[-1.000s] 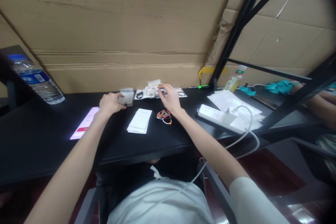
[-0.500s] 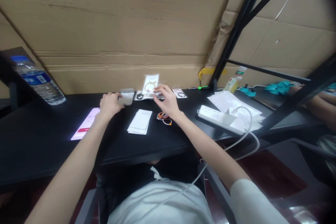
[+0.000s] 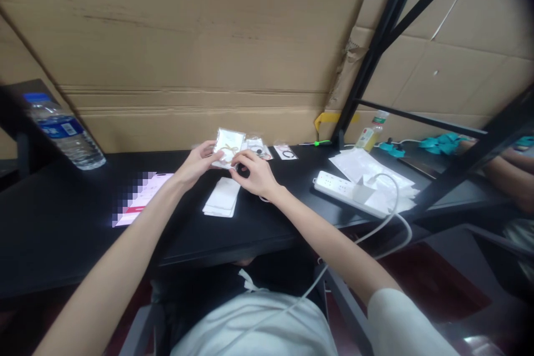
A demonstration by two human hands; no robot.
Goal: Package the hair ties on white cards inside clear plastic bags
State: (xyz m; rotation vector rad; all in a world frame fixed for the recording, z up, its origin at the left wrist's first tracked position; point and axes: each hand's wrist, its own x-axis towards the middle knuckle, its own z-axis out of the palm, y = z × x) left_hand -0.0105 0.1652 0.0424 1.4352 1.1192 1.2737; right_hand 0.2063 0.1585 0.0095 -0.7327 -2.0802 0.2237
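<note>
My left hand (image 3: 199,163) is closed on the left edge of a small clear packet (image 3: 229,143) holding a white card with a tan, bow-like band. At its lower right corner, the fingers of my right hand (image 3: 256,176) pinch the same packet. It is raised and tilted above the black desk. Just below lies a loose stack of white cards (image 3: 222,198). Behind my right hand are more packets with dark loops (image 3: 259,147). A packet with a black ring (image 3: 286,152) lies farther right. My right hand mostly covers a small loop (image 3: 264,199).
A lit phone (image 3: 146,197) lies left, near my forearm. A water bottle (image 3: 69,130) leans at the far left. To the right are a power strip (image 3: 334,182) with a cable, white sheets (image 3: 367,162), a drink bottle (image 3: 370,132) and a black metal frame (image 3: 367,75).
My right hand has brought the packet with the tan band left and down. My left hand has moved right from the clear bags on the desk and now holds the packet too.
</note>
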